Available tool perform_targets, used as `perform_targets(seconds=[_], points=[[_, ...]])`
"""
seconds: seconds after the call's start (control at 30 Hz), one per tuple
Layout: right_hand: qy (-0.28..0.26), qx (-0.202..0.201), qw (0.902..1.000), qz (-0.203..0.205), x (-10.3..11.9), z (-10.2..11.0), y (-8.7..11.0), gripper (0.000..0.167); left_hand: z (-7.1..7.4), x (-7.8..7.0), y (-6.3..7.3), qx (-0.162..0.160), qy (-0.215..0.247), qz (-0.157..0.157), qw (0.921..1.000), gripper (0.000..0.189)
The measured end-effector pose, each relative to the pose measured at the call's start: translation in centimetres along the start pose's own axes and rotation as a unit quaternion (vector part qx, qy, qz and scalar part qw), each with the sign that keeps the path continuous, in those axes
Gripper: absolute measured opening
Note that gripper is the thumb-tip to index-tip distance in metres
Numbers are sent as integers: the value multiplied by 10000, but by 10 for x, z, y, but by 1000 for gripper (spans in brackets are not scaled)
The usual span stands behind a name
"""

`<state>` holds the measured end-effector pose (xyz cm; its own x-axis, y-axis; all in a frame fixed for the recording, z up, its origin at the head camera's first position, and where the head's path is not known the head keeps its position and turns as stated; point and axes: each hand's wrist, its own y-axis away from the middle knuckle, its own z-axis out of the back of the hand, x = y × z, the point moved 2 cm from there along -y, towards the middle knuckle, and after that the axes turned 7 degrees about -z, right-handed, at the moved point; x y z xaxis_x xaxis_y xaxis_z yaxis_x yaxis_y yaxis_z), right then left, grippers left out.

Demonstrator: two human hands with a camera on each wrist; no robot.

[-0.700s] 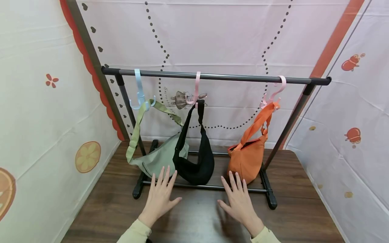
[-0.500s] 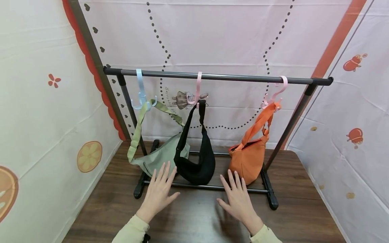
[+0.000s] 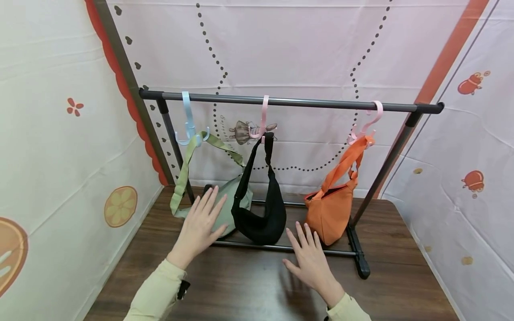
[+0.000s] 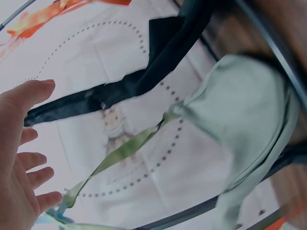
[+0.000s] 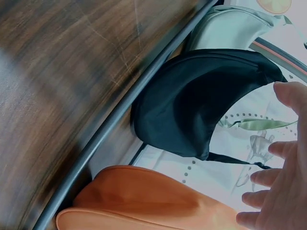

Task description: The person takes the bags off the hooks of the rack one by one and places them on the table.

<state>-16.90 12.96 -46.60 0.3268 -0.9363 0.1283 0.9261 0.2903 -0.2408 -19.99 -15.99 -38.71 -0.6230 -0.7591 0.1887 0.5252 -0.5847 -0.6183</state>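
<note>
My left hand (image 3: 198,225) is held up with its fingers spread, and in the head view it covers part of the green shoulder bag (image 3: 230,205). That bag hangs by its strap from a light blue hook (image 3: 188,120). Low over the table, my right hand (image 3: 311,261) has straight, parted fingers just in front of the orange bag (image 3: 329,214). The black bag (image 3: 261,223) hangs between the two hands from a pink hook (image 3: 263,118). Another pink hook (image 3: 371,120) bears the orange bag. Neither hand holds anything.
A black metal rack (image 3: 313,103) stands on the brown wooden table (image 3: 249,285), its lower bar (image 3: 277,248) running in front of the bags. Printed white cloth (image 3: 305,49) covers the back and both sides.
My left hand has risen and moved forward and to the left, toward the green bag. The right hand has shifted only slightly. The bags hang as before, with the view drifting a little.
</note>
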Motion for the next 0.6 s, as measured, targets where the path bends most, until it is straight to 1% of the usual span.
perform_targets(seconds=[0.17, 0.23, 0.4, 0.53, 0.6], points=[[-93, 73, 9999, 53, 5, -1, 1, 76, 13, 18, -16, -243, -109, -178, 9995, 76], [-144, 94, 9998, 83, 7, -2, 2, 75, 21, 26, -23, -432, -98, -256, 9987, 74], [-284, 180, 9994, 114, 12, -5, 5, 74, 40, 43, -42, -726, -173, -391, 9964, 71], [-334, 253, 9990, 171, 15, -9, 6, 74, 56, 55, -58, -863, -157, -386, 9954, 69], [-361, 256, 9988, 215, 17, -10, 7, 73, 63, 61, -65, -934, -143, -328, 9950, 67]])
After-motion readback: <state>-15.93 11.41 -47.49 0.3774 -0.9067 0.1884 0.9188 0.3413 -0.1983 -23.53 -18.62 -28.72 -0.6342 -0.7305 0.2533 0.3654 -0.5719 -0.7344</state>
